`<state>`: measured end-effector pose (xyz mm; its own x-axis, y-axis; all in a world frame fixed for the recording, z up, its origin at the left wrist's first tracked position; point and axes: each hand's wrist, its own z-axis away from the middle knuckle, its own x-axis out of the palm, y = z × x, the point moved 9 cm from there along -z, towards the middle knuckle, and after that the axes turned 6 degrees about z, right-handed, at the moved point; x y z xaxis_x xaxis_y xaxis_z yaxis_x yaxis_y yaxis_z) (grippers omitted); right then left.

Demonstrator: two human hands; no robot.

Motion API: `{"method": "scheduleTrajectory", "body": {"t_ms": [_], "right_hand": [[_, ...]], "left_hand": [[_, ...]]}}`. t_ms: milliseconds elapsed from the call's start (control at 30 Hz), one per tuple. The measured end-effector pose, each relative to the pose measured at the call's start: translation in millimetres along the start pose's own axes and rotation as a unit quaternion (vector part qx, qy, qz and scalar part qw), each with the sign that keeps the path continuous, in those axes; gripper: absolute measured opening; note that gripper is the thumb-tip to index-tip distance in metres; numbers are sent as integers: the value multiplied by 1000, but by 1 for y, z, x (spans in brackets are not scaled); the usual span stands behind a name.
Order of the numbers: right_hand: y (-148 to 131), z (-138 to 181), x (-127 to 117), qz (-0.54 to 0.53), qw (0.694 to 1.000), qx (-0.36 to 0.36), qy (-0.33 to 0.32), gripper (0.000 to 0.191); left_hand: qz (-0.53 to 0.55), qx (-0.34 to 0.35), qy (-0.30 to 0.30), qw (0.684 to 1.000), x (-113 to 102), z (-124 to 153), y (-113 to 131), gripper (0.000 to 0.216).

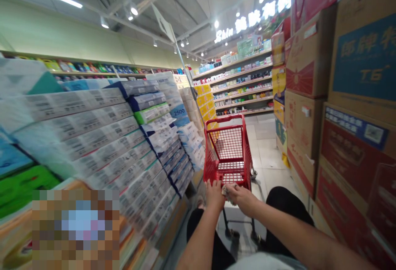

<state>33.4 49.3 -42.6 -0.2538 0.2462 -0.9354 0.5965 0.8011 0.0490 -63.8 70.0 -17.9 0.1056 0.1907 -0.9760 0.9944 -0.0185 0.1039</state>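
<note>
A red shopping cart [230, 142] with a grid basket stands in front of me in the aisle. My left hand [214, 195] is closed over the near left edge of its basket, fingers curled onto the red rim. Right beside it, my right hand [241, 196] grips a crumpled, light patterned cloth [228, 191] against the same near edge. Part of the cloth is hidden by the fingers. The basket's visible grid shows no goods on it.
Stacked packs of tissue paper [102, 125] line the left side. Tall cardboard cartons [355, 130] rise close on the right. A pole [182, 62] with a small flag leans up by the stacks. Stocked shelves [241, 82] stand ahead, past the tiled floor [266, 150].
</note>
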Motion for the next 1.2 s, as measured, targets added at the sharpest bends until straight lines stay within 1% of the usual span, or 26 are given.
{"method": "scheduleTrajectory", "body": {"t_ms": [100, 233, 400, 533, 567, 667, 700, 733, 833, 867, 967, 1000, 1133, 1167, 1200], "right_hand": [[-1, 7, 6, -21, 1000, -3, -10, 51], [-2, 11, 15, -35, 999, 10, -28, 42], [-5, 13, 13, -35, 999, -17, 10, 48], [-1, 18, 25, -31, 999, -10, -33, 43], [-1, 19, 25, -29, 999, -12, -26, 44], [-4, 19, 15, -29, 999, -25, 24, 46], [-4, 19, 14, -31, 999, -24, 25, 46], [-4, 18, 16, -32, 999, -18, 12, 46], [-3, 18, 24, -29, 998, 6, -60, 44], [-4, 18, 24, -27, 997, 8, -69, 45], [-6, 16, 16, -37, 998, 14, -44, 48], [-4, 16, 17, -43, 998, 24, -47, 48], [6, 21, 37, -47, 988, 83, -121, 39], [6, 22, 39, -48, 988, 83, -117, 41], [5, 21, 37, -52, 991, 77, -100, 44]], "left_hand": [[6, 0, -8, 1000, 1, 0, 0, 52], [16, 11, -2, 1000, 2, 1, -1, 56], [16, 30, -9, 999, 4, 3, -1, 56], [9, 37, -13, 999, 6, 3, -1, 60], [7, 40, -11, 999, 7, 4, 0, 61], [1, 45, 3, 999, 11, 5, 2, 61], [0, 44, 5, 999, 13, 5, 2, 61], [-2, 44, 5, 999, 15, 6, 3, 61], [1, 46, -4, 999, 19, 8, 7, 65], [3, 47, -8, 999, 19, 9, 8, 66], [5, 49, -12, 999, 18, 10, 10, 66], [6, 50, -13, 999, 17, 10, 11, 67], [18, 50, -17, 998, 16, 10, 10, 68], [21, 49, -16, 998, 17, 10, 9, 68], [22, 49, -14, 998, 17, 10, 9, 67]]}}
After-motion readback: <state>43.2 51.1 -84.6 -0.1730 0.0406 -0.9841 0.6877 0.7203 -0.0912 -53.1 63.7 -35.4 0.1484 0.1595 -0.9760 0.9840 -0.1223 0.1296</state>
